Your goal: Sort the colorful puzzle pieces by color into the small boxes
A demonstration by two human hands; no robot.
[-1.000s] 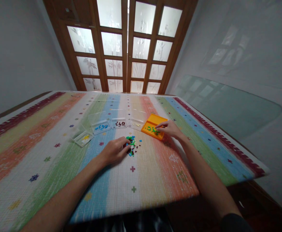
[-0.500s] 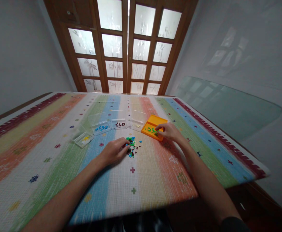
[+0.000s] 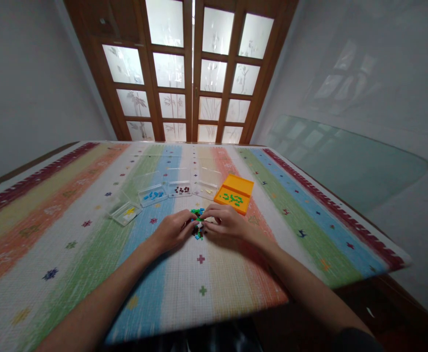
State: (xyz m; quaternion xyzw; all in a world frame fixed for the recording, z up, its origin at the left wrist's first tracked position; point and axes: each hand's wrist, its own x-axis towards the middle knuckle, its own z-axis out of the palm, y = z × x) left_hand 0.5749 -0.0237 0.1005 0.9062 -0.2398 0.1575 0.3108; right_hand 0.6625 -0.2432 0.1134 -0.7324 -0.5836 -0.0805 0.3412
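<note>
A small pile of mixed plastic building bricks (image 3: 198, 212) in blue, green and dark brown lies on the tablecloth between my hands. My left hand (image 3: 174, 230) rests at its left side, fingers bent and thumb a little apart from them, touching the bricks. From the right, my right hand (image 3: 224, 223) reaches into the same pile, its thumb and fingers apart at the tips; it covers some bricks. Just beyond the right hand stands an open orange box (image 3: 244, 187) with several green bricks (image 3: 232, 198) inside.
Clear lidded boxes stand open in an arc: one with yellow pieces (image 3: 129, 212), one with blue bricks (image 3: 153, 195), one with dark brown bricks (image 3: 182, 189), one with cream pieces (image 3: 207, 191). A striped tablecloth (image 3: 89, 264) covers the table. Behind are wooden glazed doors (image 3: 194, 73).
My right hand has moved from the orange box left and nearer to the brick pile, uncovering the green bricks in the box. My left hand has stayed at the pile.
</note>
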